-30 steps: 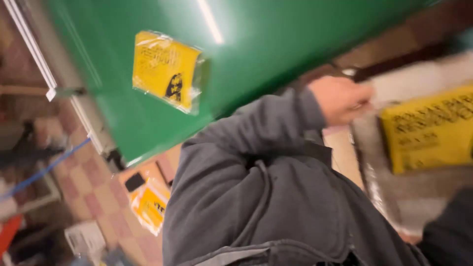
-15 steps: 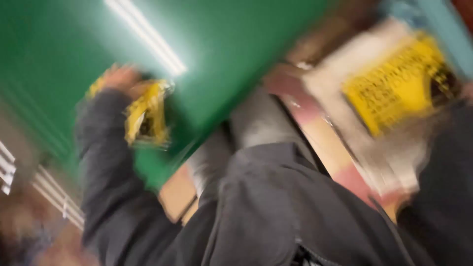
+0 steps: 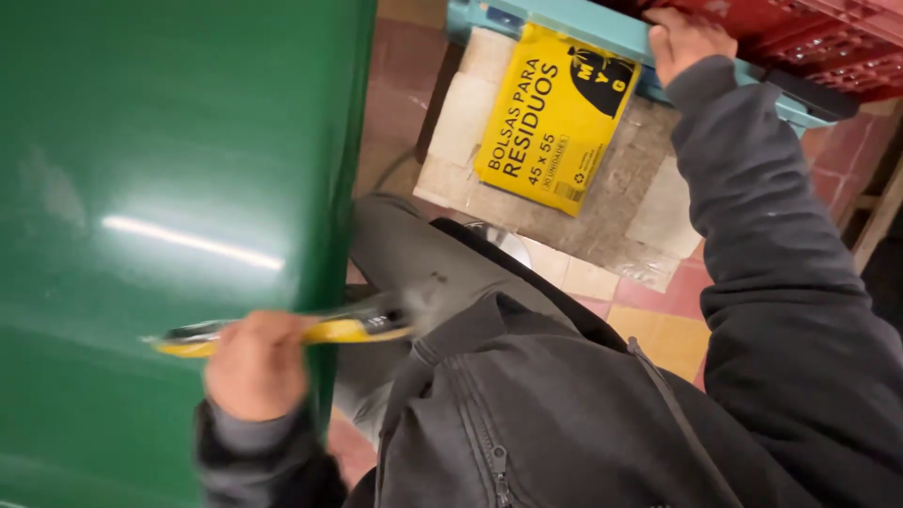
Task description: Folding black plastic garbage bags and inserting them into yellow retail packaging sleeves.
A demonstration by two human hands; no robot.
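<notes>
Yellow packet | clamped edge-on in left hand grip | right hand grip clasps blue rail

Dark grey zip-front jacket with long ribbed-cuffed sleeves, grey trousers, bare hands

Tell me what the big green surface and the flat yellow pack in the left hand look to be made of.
Green surface: smooth and glossy, likely painted metal or hard plastic; it mirrors a light as a bright streak. Which of the two cannot be told.

Flat yellow pack: thin plastic film, probably, seen edge-on in the left hand; it is slim, shiny and motion-blurred, so this is a guess.
</notes>
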